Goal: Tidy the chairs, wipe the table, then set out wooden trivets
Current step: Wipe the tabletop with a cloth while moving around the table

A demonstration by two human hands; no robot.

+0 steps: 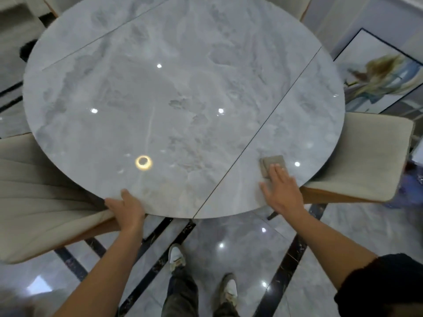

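A round grey marble table [174,92] fills the middle of the view, glossy with light reflections. My left hand [127,209] grips its near edge, thumb on top. My right hand [282,188] lies flat with fingers together on a folded grey-beige cloth [270,162], pressing it to the tabletop near the right front edge. A cream padded chair [29,202] is tucked in at the left, another cream chair [357,156] at the right. No wooden trivets are in view.
More chair backs show at the far edge [286,5] and top left [45,3]. A framed painting [377,72] leans on the floor at right. Shiny grey floor tiles with black bands [160,243] lie below, with my feet [178,257] by the table.
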